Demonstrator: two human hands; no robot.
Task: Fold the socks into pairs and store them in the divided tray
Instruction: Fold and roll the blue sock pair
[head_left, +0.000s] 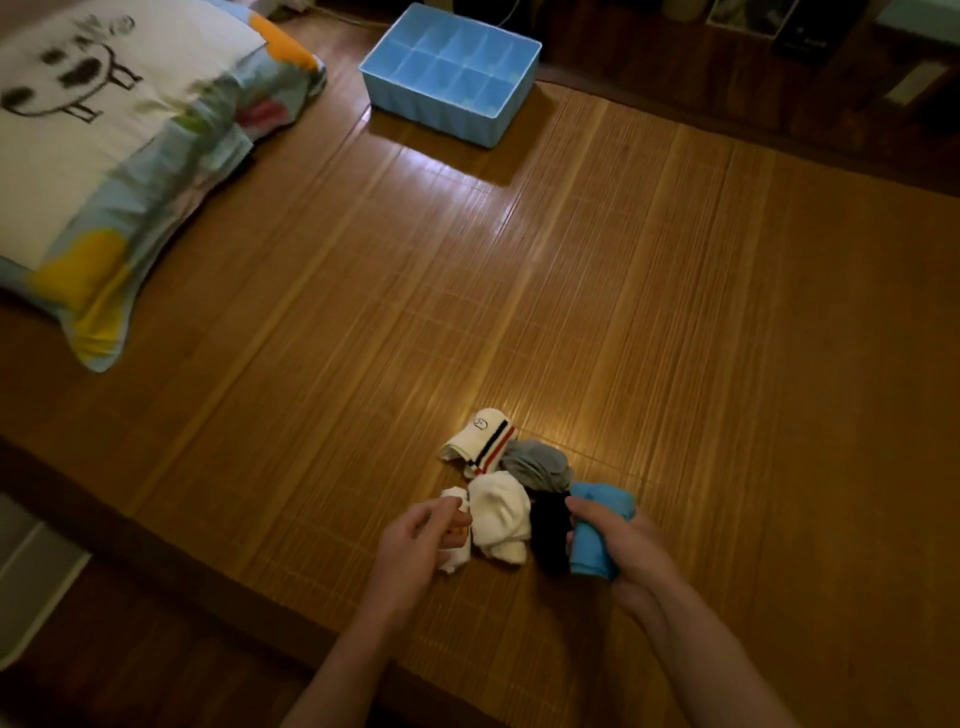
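A small heap of socks lies on the bamboo mat near me: a white sock with stripes (480, 439), a grey sock (537, 462), a plain white sock (501, 514), a black sock (549, 535) and a blue sock (597, 530). My right hand (623, 551) grips the blue sock at the heap's right side. My left hand (415, 545) hovers at the heap's left with fingers curled over another white sock (457, 558); a firm hold cannot be made out. The blue divided tray (384, 83) stands far off at the top, its compartments showing nothing inside.
A pillow with a cartoon print (119, 145) lies at the far left on the mat (571, 312). The bed's wooden edge (156, 545) runs along the lower left. Dark furniture lines the far right.
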